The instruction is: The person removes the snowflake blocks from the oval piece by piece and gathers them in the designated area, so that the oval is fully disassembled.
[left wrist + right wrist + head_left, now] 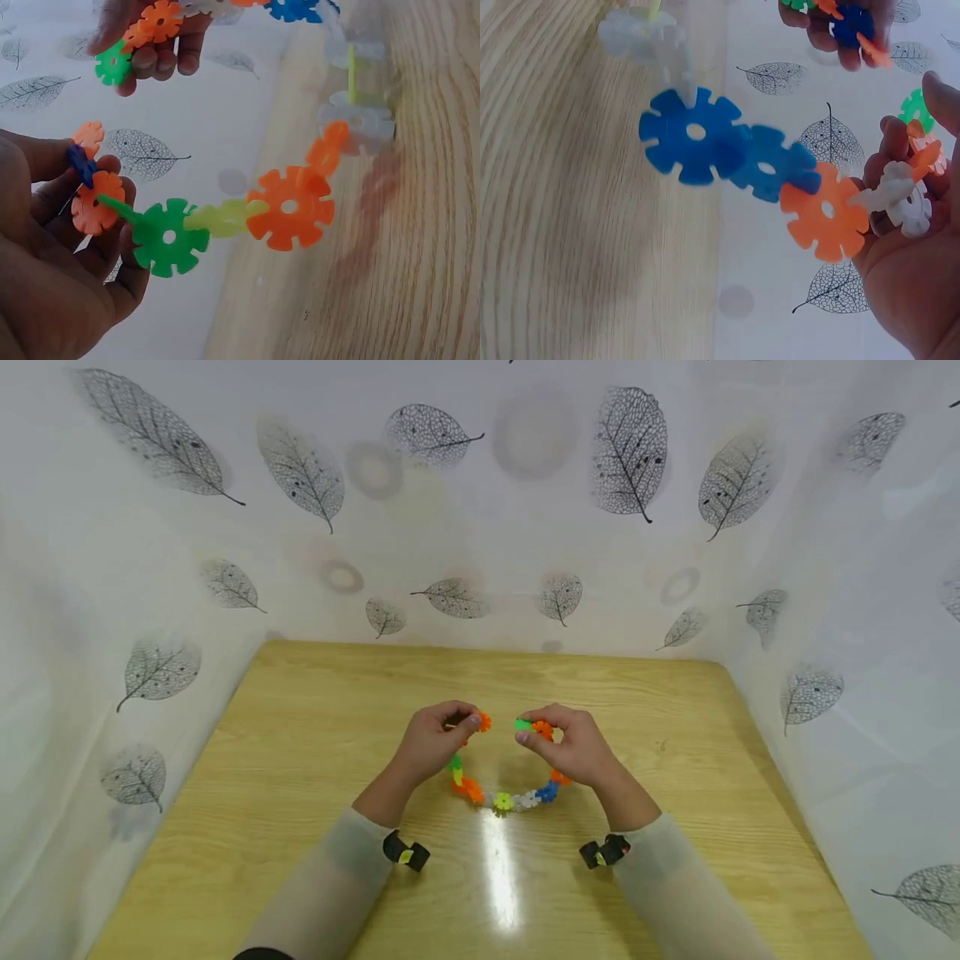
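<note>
One disc chain point(502, 802), partly finger-hidden | left hand point(437, 739) pinches near orange end point(486, 722) | right hand point(576, 750) pinches green end point(522, 725)

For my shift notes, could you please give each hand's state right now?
Left hand: holding the disc chain near its orange end.
Right hand: holding the disc chain near its green end.
</note>
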The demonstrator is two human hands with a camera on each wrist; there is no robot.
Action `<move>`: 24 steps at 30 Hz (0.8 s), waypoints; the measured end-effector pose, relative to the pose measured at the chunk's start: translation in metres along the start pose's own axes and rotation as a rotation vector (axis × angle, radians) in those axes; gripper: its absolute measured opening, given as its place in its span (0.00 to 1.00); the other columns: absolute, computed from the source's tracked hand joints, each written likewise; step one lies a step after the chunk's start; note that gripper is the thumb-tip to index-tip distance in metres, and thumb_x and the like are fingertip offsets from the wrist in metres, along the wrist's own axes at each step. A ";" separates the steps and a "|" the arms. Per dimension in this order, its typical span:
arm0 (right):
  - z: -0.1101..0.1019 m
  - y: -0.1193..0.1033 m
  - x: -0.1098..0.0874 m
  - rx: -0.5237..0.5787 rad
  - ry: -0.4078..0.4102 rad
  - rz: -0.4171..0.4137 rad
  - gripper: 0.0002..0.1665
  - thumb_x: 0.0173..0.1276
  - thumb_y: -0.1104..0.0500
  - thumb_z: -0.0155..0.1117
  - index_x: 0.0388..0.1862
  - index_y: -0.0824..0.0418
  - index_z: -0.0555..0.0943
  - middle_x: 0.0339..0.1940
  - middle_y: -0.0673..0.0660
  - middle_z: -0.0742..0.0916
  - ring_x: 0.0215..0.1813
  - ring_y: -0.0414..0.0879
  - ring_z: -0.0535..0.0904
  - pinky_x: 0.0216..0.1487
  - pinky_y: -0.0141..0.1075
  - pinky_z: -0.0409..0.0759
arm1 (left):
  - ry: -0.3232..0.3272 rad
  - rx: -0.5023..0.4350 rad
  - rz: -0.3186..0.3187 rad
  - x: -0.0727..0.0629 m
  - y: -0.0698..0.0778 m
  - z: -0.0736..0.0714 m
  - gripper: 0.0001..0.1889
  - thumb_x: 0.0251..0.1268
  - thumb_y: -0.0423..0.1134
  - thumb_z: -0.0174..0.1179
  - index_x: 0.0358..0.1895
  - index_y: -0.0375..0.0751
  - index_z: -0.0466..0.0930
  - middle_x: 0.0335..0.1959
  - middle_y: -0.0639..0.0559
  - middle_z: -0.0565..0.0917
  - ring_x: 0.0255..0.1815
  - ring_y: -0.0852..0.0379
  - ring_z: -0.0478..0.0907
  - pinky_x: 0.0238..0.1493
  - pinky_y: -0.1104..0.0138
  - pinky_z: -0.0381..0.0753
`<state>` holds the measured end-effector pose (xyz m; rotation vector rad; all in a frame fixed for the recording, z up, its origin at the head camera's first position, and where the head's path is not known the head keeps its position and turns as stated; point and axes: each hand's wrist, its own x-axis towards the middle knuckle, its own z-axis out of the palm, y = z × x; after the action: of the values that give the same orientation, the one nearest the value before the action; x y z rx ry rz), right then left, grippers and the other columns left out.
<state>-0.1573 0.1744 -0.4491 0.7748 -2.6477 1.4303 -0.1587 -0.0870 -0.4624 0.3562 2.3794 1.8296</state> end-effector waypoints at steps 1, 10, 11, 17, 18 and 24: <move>0.000 -0.001 0.000 0.002 -0.001 -0.002 0.17 0.72 0.54 0.72 0.56 0.60 0.88 0.54 0.55 0.89 0.55 0.52 0.84 0.57 0.56 0.79 | -0.002 -0.001 0.000 0.001 -0.001 0.001 0.12 0.78 0.48 0.61 0.52 0.46 0.87 0.45 0.51 0.87 0.44 0.42 0.82 0.43 0.54 0.84; 0.006 -0.006 0.001 -0.013 -0.020 -0.007 0.18 0.72 0.53 0.72 0.57 0.58 0.87 0.54 0.55 0.89 0.50 0.48 0.83 0.50 0.47 0.81 | -0.037 0.018 -0.020 0.010 -0.007 0.009 0.13 0.80 0.48 0.59 0.53 0.47 0.87 0.45 0.55 0.87 0.49 0.42 0.83 0.46 0.58 0.83; 0.006 -0.006 0.001 -0.015 -0.024 -0.009 0.18 0.72 0.53 0.72 0.57 0.58 0.87 0.54 0.54 0.89 0.52 0.49 0.84 0.51 0.47 0.82 | -0.038 0.027 -0.027 0.010 -0.008 0.010 0.13 0.80 0.49 0.59 0.53 0.47 0.87 0.45 0.56 0.87 0.49 0.44 0.83 0.47 0.58 0.83; 0.009 -0.007 0.003 -0.032 -0.032 -0.029 0.16 0.72 0.52 0.72 0.55 0.56 0.88 0.52 0.52 0.89 0.52 0.47 0.84 0.49 0.46 0.82 | -0.034 0.056 -0.039 0.011 -0.011 0.012 0.15 0.80 0.50 0.58 0.54 0.44 0.87 0.46 0.57 0.87 0.50 0.47 0.83 0.50 0.57 0.83; 0.009 -0.007 0.003 -0.035 -0.030 -0.031 0.16 0.72 0.52 0.72 0.55 0.56 0.88 0.52 0.51 0.89 0.52 0.47 0.84 0.48 0.46 0.82 | -0.035 0.056 -0.039 0.011 -0.011 0.013 0.15 0.80 0.49 0.58 0.55 0.45 0.86 0.47 0.57 0.87 0.50 0.48 0.83 0.51 0.56 0.83; 0.009 -0.006 0.002 -0.037 -0.032 -0.053 0.18 0.71 0.53 0.73 0.56 0.57 0.88 0.52 0.51 0.88 0.55 0.48 0.84 0.54 0.49 0.82 | -0.016 0.082 -0.058 0.011 -0.012 0.013 0.15 0.79 0.49 0.59 0.61 0.51 0.84 0.55 0.58 0.86 0.55 0.51 0.83 0.54 0.53 0.84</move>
<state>-0.1547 0.1633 -0.4492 0.8643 -2.6474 1.3643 -0.1679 -0.0747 -0.4769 0.3056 2.4325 1.7022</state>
